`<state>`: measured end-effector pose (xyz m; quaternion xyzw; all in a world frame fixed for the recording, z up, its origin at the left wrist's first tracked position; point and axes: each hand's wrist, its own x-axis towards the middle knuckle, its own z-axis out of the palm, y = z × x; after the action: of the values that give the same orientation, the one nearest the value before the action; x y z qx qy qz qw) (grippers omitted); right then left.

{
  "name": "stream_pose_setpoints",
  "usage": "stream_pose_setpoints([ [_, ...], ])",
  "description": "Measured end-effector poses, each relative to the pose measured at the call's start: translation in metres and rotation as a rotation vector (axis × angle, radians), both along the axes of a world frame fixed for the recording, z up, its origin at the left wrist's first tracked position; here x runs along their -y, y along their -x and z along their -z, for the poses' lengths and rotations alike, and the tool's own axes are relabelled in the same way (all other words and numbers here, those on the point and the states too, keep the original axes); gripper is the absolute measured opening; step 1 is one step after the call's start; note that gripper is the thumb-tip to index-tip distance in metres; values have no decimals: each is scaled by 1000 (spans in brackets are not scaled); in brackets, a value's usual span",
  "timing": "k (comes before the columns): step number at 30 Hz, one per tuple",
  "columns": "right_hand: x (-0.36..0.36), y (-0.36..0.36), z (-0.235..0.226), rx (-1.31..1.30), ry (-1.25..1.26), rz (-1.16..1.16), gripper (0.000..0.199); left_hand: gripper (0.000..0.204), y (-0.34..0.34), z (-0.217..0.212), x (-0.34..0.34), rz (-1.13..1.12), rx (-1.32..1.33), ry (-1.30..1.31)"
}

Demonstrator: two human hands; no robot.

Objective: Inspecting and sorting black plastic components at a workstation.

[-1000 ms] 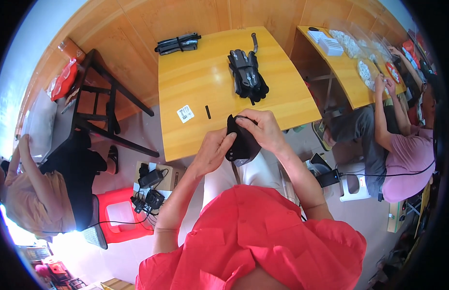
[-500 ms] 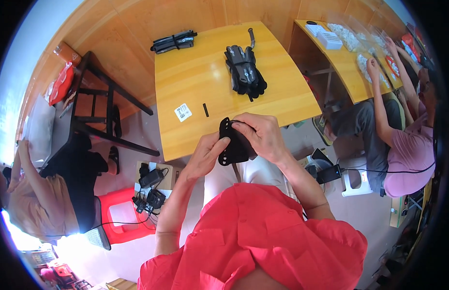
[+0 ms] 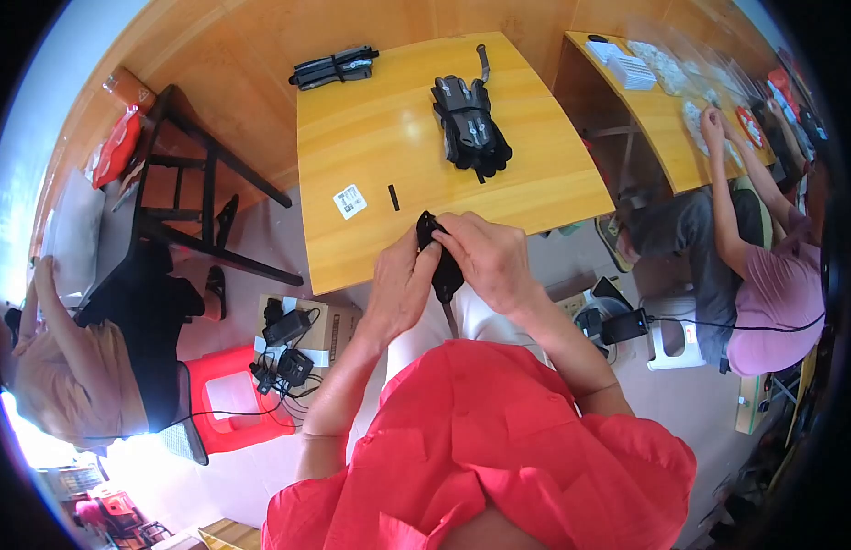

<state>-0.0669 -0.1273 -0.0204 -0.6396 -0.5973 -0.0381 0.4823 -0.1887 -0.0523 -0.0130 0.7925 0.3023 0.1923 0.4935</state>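
Note:
Both my hands are pinching a folded, flexible black piece in front of my lap, just off the table's near edge. My left hand grips its left side, thumb laid along it. On the other side my right hand has thumb and fingers closed near its top. The piece tapers to a narrow lower end, and I cannot make out its exact kind. Beyond my hands, on the yellow wooden table, lie a thin black strip and a white label. A bound bundle of black-grey pieces rests farther back.
A second bundle lies at the table's far left corner. Black adapters with cables sit on a carton beside a red stool. People work at both sides; small white parts cover the right table.
The black piece has gone from spread out, its row of edge holes showing, to folded narrow between my hands. At the right table, the other person's hands have come together.

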Motion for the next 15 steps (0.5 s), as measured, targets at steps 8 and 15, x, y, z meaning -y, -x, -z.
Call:
stream_pose_setpoints([
  [8, 2, 24, 1, 292, -406, 110, 26, 14, 12, 8, 15, -197, 375, 100],
  [15, -1, 31, 7, 349, -462, 84, 30, 22, 21, 29, 19, -230, 548, 368],
])
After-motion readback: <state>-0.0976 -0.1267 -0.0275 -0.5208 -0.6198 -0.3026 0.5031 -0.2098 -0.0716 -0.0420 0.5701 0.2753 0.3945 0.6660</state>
